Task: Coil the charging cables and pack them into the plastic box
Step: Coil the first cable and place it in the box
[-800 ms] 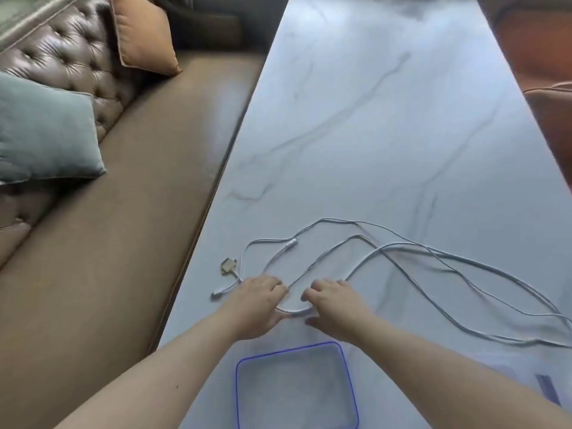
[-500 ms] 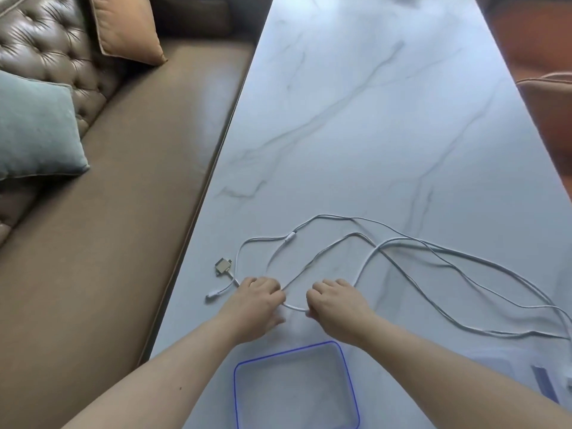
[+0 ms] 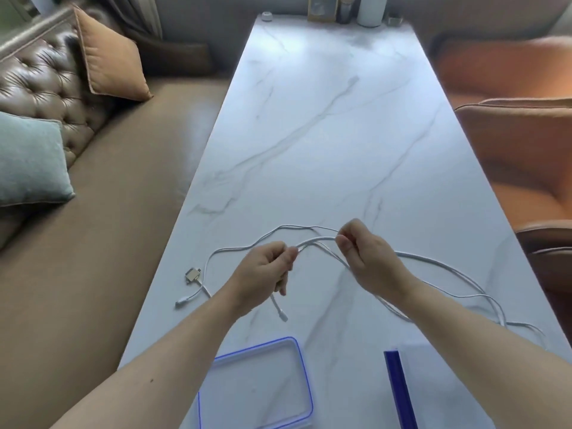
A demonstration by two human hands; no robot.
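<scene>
White charging cables lie tangled across the marble table. My left hand is closed on one cable, whose plug end dangles below the fist. My right hand pinches the same cable a short way along, so a lifted arc spans between the hands. A multi-plug connector end rests on the table left of my left hand. The clear plastic box with a blue rim sits near the front edge, below my hands.
A blue-edged clear piece, perhaps the box's lid, lies at the front right. A brown sofa with cushions runs along the left, an orange chair stands on the right, and small items stand at the table's far end.
Both hands have lifted off the table and moved apart, raising a stretch of cable between them. The camera has tilted up, showing more of the table's far end.
</scene>
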